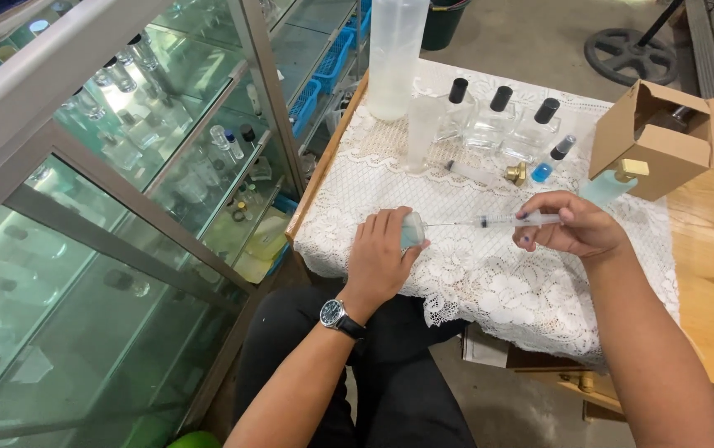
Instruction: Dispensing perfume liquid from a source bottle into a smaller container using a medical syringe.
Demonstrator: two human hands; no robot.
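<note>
Left hand (380,253), centre frame, fingers wrapped around small pale-blue bottle (412,230), mouth facing right. Syringe (502,221) lies along horizontal axis, needle tip at bottle mouth, barrel running right. Right hand (577,226), right of centre, fingers pinched on syringe barrel. Both over lace tablecloth (473,274). Black-capped glass bottles (498,120) upper centre; open cardboard box (664,137) upper right.
</note>
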